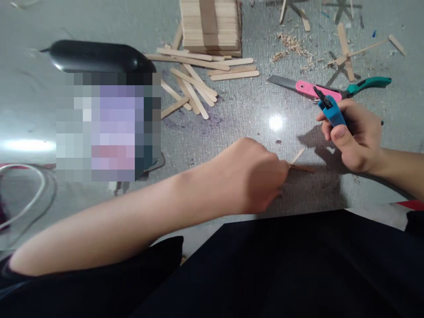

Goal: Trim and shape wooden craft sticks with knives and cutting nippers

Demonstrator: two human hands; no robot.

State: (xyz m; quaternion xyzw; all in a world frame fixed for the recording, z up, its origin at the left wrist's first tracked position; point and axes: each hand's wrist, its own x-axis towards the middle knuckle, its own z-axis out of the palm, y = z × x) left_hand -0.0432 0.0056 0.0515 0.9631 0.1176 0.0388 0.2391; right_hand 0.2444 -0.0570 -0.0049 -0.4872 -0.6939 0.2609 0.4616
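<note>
My left hand [255, 176] reaches in low over the table, its fingers closed round small wooden craft stick pieces [302, 168]. Two thin ends of these poke out beyond the fingertips at an angle to each other. To its right, my right hand [359, 134] is wrapped round a blue tool with a black tip [332, 112], whose exact kind I cannot make out. The black tip points up and to the left, away from the sticks. Just beyond the right hand lie a pink-handled cutter knife [318, 90] and a green-handled tool [369, 84].
A banded stack of craft sticks [194, 26] stands at the back, with loose craft sticks [195, 88] scattered before it. Wood shavings [294, 46] and a glued stick cross [346, 55] lie back right. A black rounded object [99, 55] and a white cable [43, 185] are left.
</note>
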